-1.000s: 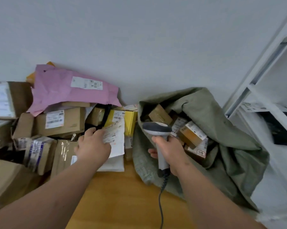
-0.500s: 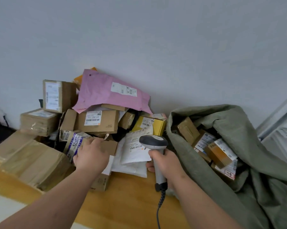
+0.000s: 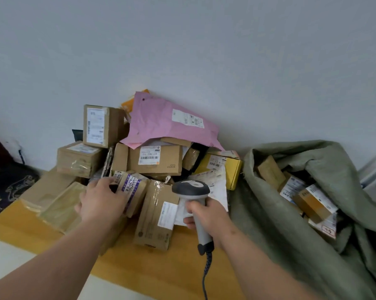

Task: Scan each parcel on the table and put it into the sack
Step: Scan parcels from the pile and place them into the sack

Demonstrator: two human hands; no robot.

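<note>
A heap of parcels lies on the wooden table (image 3: 161, 271) against the wall. My left hand (image 3: 100, 200) grips a small brown box with blue-and-white tape (image 3: 133, 189) at the front of the heap. My right hand (image 3: 206, 215) holds a grey barcode scanner (image 3: 191, 189) by its handle, with the head over a flat brown carton (image 3: 154, 215) and a white mailer (image 3: 213, 182). On the right stands the green sack (image 3: 269, 213), its mouth open, with several boxes (image 3: 312, 202) inside.
A pink mailer (image 3: 161, 124) tops the heap, over a labelled brown box (image 3: 156, 159) and a yellow box (image 3: 226, 165). Larger cartons (image 3: 78, 159) stack at the left. The scanner cable (image 3: 206, 276) hangs toward me. A dark mat (image 3: 7, 187) lies on the floor at left.
The view has swung left and down, so the heap sits more central. My left hand moved from the white mailer to the taped brown box. The scanner stayed near the flat carton.
</note>
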